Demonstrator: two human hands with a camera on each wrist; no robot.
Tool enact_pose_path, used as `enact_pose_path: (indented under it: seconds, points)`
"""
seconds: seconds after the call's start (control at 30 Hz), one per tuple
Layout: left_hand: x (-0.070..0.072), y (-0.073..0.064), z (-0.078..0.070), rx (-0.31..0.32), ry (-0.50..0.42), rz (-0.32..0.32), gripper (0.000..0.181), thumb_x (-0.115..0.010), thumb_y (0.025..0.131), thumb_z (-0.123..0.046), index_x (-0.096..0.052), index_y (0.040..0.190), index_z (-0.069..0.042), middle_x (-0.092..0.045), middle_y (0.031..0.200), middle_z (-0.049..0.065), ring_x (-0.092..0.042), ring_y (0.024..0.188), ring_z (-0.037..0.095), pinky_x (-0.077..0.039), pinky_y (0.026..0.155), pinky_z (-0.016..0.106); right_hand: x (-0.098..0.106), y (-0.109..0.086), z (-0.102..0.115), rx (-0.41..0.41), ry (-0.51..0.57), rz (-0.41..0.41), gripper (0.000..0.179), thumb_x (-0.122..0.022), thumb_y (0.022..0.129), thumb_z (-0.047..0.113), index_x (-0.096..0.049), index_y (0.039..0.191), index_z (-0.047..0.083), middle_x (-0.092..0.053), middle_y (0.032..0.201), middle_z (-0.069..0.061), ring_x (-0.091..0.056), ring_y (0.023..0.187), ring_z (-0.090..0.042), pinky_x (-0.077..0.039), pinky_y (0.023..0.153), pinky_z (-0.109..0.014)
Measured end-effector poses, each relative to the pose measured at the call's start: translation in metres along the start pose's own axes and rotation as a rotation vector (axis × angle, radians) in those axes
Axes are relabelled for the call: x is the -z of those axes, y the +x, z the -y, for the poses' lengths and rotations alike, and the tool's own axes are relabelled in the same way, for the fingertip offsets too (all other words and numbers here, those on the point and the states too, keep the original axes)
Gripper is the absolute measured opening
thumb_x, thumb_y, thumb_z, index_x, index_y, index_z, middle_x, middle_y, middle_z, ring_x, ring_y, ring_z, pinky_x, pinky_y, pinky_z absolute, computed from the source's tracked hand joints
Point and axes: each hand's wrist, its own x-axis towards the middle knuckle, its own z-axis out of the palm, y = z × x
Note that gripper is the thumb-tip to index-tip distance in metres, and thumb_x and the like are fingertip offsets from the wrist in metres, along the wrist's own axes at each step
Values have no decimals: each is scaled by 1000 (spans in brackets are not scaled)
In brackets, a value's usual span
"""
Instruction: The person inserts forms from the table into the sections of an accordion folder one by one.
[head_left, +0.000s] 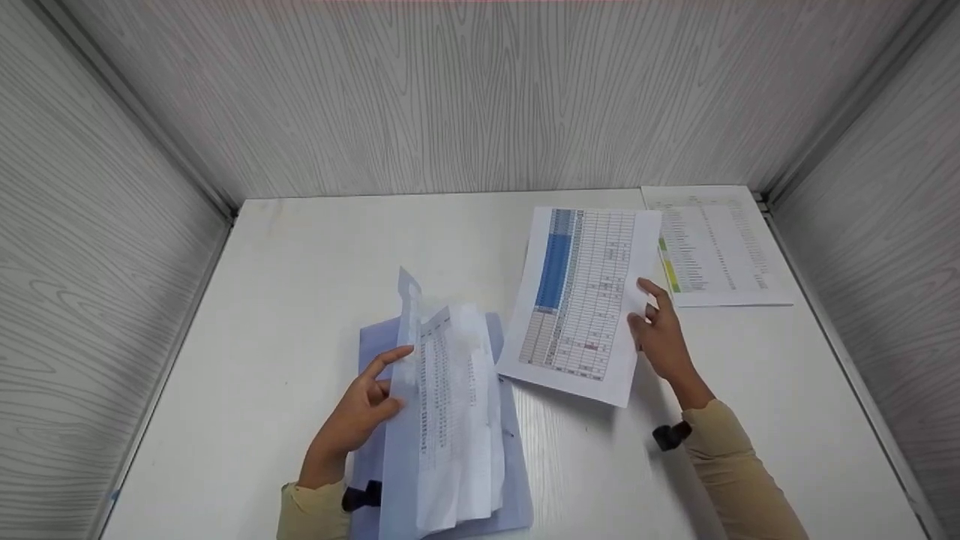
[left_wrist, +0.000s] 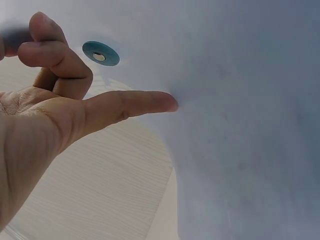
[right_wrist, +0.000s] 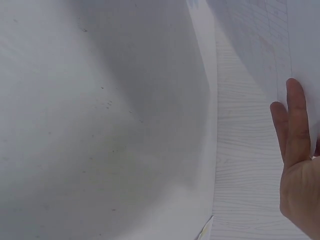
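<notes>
A translucent blue plastic document folder [head_left: 517, 450] lies at the front, its cover flap raised on the left. Loose printed sheets [head_left: 476, 420] are inside it. My left hand [head_left: 358, 409] is at the outer face of the flap; in the left wrist view its straight thumb touches the plastic, near a teal snap button [left_wrist: 101, 53]. My right hand [head_left: 664, 337] holds a printed table sheet [head_left: 581, 300] with a blue column by its right edge, thumb on the face. The sheet is tilted above the table, its lower left corner beside the folder.
Another stack of printed pages [head_left: 720, 255] with green and yellow marks lies at the back right of the white table [head_left: 300, 300]. Grey wood-grain panels [head_left: 450, 97] enclose the table at the back and both sides.
</notes>
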Motion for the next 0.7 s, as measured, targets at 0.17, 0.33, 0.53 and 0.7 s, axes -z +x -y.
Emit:
enact_pose_path:
  seconds: [0.17, 0.33, 0.53, 0.7]
  points:
    - [6, -4, 20, -56, -35, 5, 66, -48, 89, 7, -18, 148, 3, -64, 110, 28, -70, 93, 28, -57, 72, 33, -3, -2, -5, 63, -6, 1, 61, -40, 97, -1, -16, 152, 10, -49, 134, -29, -65, 88, -12, -47, 54, -20]
    - [5, -1, 23, -85, -54, 9, 65, -46, 90, 7, -17, 147, 4, -65, 113, 25, -70, 93, 29, -57, 72, 33, -2, 0, -9, 57, -18, -5, 61, -41, 98, -1, -17, 153, 12, -47, 138, -27, -65, 92, -12, -49, 59, -21]
    - [-1, 3, 20, -90, -31, 5, 65, -47, 90, 7, -16, 147, 5, -64, 114, 25, -70, 92, 29, -57, 72, 32, 0, 4, -17, 44, 4, -6, 61, -41, 98, 0, -18, 153, 16, -48, 138, -25, -64, 91, -12, -49, 62, -22]
    - [-5, 8, 18, -91, -5, 2, 65, -47, 89, 7, -17, 147, 6, -65, 112, 23, -70, 91, 27, -57, 71, 32, 3, 11, -30, 51, 23, 0, 63, -42, 97, 0, -20, 153, 20, -50, 136, -23, -63, 90, -12, -49, 60, -22]
